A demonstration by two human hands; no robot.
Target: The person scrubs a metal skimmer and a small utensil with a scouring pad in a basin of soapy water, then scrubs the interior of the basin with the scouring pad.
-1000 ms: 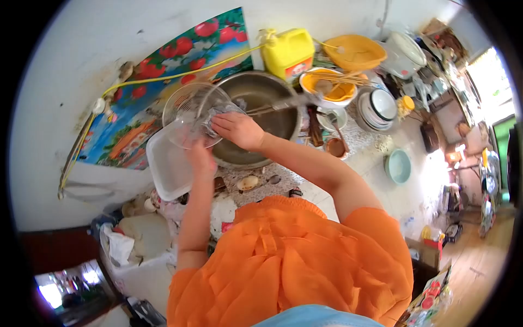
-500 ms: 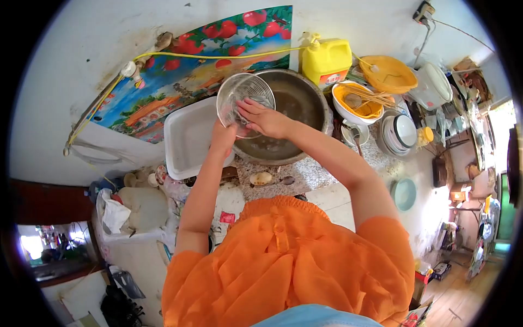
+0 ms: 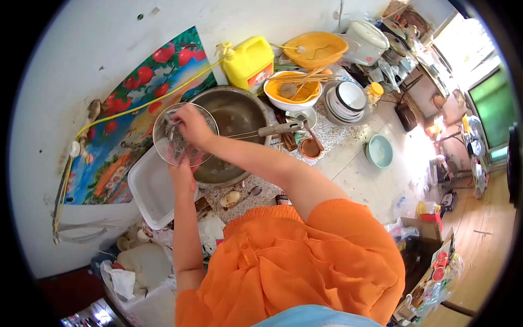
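- Hanging on the wall, left of all the fingers, is a bright poster [image 3: 136,90], with a yellow hose [image 3: 180,88] running across it.
- Just below and left of the left fingers lies a white tub [image 3: 155,188], its near end partly behind the forearm.
- The left hand [image 3: 184,174] has its fingers closed on the near side of the wire strainer [image 3: 163,136]; some of them show through the mesh.
- That strainer sits above the left fingers and around the right ones, over the edges of the tub and the metal basin [image 3: 265,117].
- Inside the strainer, the right hand [image 3: 194,126] is bent down, fingers narrow and bunched on a grey wad [image 3: 173,116]; blur hides what it is made of.
- Right of both sets of fingers, the basin holds murky water [image 3: 229,117], and wire rods pass over it to a wooden handle [image 3: 278,129].
- Beyond the right fingers, up and to the right, stands a yellow jug [image 3: 249,62]; farther right is a white bowl [image 3: 278,99] with an orange colander [image 3: 305,95] in it.
- Well apart from the fingers, at the right, are stacked bowls [image 3: 348,101], and a pale green basin [image 3: 379,151] on the floor.
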